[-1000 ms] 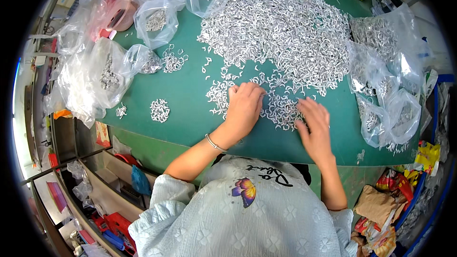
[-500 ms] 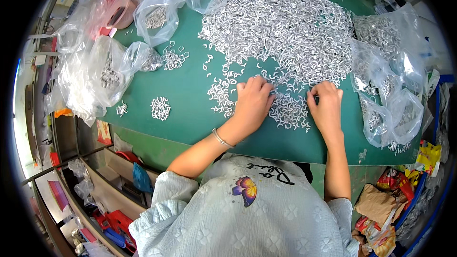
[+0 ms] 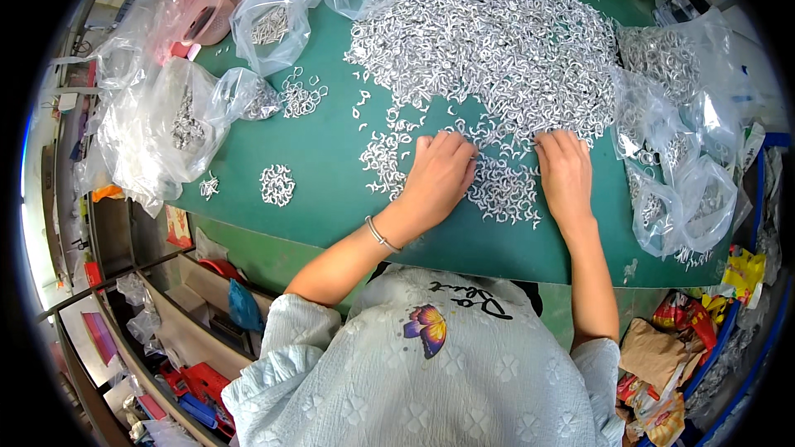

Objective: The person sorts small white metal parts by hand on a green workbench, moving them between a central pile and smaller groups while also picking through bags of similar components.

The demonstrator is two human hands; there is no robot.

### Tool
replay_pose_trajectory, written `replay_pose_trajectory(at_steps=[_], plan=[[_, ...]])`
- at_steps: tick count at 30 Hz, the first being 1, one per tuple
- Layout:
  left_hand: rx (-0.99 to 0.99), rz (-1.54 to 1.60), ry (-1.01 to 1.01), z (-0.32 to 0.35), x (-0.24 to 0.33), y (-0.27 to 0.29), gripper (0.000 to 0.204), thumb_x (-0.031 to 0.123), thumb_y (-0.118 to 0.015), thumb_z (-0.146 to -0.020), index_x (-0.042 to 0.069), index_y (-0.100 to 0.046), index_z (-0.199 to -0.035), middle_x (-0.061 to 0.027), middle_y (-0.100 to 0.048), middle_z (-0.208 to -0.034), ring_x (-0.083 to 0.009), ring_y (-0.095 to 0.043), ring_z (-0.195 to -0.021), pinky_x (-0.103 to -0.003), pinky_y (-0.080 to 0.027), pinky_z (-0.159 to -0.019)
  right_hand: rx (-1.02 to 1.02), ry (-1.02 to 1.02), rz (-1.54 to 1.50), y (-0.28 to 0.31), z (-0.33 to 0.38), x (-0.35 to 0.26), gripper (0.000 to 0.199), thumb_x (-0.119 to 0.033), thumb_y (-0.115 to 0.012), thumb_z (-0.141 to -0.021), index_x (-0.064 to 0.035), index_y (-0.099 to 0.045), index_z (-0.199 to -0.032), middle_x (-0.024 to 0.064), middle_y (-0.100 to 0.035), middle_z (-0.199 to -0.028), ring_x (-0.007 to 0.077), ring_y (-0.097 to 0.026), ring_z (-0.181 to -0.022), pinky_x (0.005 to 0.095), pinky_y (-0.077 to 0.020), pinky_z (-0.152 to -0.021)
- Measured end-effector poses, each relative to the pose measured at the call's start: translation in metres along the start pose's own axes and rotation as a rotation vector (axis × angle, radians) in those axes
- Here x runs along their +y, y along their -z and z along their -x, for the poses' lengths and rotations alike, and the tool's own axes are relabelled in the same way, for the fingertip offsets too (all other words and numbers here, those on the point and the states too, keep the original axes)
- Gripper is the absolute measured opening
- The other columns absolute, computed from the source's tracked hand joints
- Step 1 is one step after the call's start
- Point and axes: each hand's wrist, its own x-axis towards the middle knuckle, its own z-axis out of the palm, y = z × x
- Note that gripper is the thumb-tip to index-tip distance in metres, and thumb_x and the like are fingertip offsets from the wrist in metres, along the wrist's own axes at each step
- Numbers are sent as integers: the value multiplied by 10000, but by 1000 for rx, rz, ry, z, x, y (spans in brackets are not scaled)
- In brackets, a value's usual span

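Both hands lie flat and open, palms down, on a green table point(image 3: 331, 157). The left hand point(image 3: 439, 174) and the right hand point(image 3: 566, 172) press their spread fingers onto small silver metal hooks point(image 3: 505, 190), gripping nothing. A small patch of hooks lies between the hands; the big heap point(image 3: 497, 41) spreads just beyond the fingertips. Clear plastic bags point(image 3: 166, 124) of hooks sit well left of the left hand.

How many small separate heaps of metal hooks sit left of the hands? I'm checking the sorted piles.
3: one heap left of the left hand, a tinier one beside the clear bags, one farther up. Bags may hide more.
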Motion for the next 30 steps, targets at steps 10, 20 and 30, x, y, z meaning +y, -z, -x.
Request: replay_pose_trajectory(at_steps=[10, 20, 30], plan=[[-37, -26, -70, -8, 4, 10, 126, 14, -656, -812, 51, -597, -917, -63, -568, -917, -258, -556, -891, -373, -390, -765, -418, 403, 311, 16, -41, 5, 95, 37, -596, -735, -25, -612, -806, 110, -644, -815, 243, -644, -824, 390, -436, -795], [9, 1156, 624, 11, -12, 32, 143, 7, -535, -958, -18, -606, -1080, -14, -645, -866, -69, -569, -772, -232, -469, -680, -621, -418, -1769, 25, 4, 12, 127, -162, -572, -963, -41, -539, -985, 12, -507, -827, 104, -459, -690, 223, -373, -603], [-6, 164, 131, 8, -3, 14, 139, -13, -650, -834, 12, -586, -955, -131, -534, -892, -314, -577, -783, -379, -485, -683, -444, -627, -2153, 5, 10, -12, 219, -226, -521, -991, -11, -548, -1018, 54, -504, -849, 124, -453, -669, 235, -389, -575]])
